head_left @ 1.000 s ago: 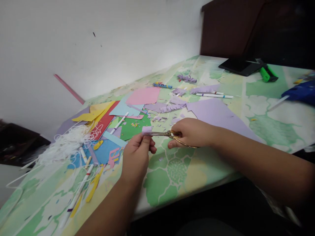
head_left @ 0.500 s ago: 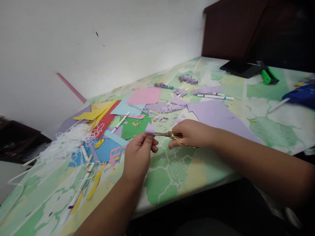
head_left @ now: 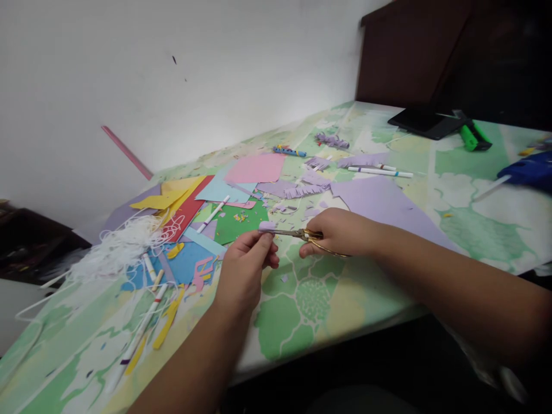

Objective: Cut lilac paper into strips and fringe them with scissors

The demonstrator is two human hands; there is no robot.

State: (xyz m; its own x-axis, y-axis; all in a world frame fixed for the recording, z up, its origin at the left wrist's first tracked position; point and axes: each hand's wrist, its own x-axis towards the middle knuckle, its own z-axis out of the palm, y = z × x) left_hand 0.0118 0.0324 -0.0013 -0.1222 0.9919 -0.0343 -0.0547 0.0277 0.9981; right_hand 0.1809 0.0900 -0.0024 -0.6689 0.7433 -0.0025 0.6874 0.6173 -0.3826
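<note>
My right hand grips a pair of gold-handled scissors, its blades pointing left. A small piece of purple paper is pinched between the thumb and fingers of my left hand. The blade tips meet this paper right above my left fingertips; whether they are cutting through it I cannot tell. Small purple scraps lie on the table just behind the scissors. To the right, beyond my right hand, lies a large sheet of purple paper with a cut edge.
Coloured sheets, among them a pink one and a green one, spread across the left side. Tangled white string lies at far left. White markers lie behind the purple sheet. A green cutter and a blue glue gun are at right.
The purple paper at my left fingertips now looks flatter and smaller beside the blades. Both hands keep nearly the same position, and the view has shifted slightly.
</note>
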